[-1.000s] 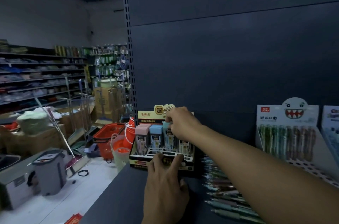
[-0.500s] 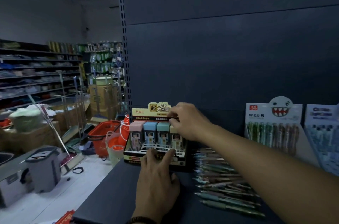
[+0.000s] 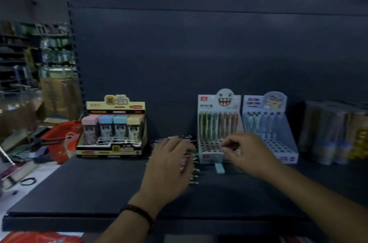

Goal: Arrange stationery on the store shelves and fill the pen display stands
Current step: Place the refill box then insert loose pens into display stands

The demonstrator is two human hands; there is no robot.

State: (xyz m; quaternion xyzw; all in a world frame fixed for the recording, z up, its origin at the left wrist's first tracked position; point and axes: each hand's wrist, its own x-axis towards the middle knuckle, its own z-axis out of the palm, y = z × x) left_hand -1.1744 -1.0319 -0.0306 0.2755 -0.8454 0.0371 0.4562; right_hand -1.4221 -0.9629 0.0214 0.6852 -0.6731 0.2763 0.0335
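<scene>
While the matte dark shelf [image 3: 89,183] runs flat under everything, the left hand [image 3: 169,165] lies with fingers spread wide over a heap of slim loose pens [image 3: 192,173]; the right hand [image 3: 247,153] curls its fingers toward the thumb before the white cardboard pen stand [image 3: 219,123], and blur hides whether it pinches anything; that stand's perforated base holds a back row of upright pens; the blue stand [image 3: 278,143] just beside it likewise; a yellow cardboard box [image 3: 113,137] at the left holds four pastel-capped cases.
</scene>
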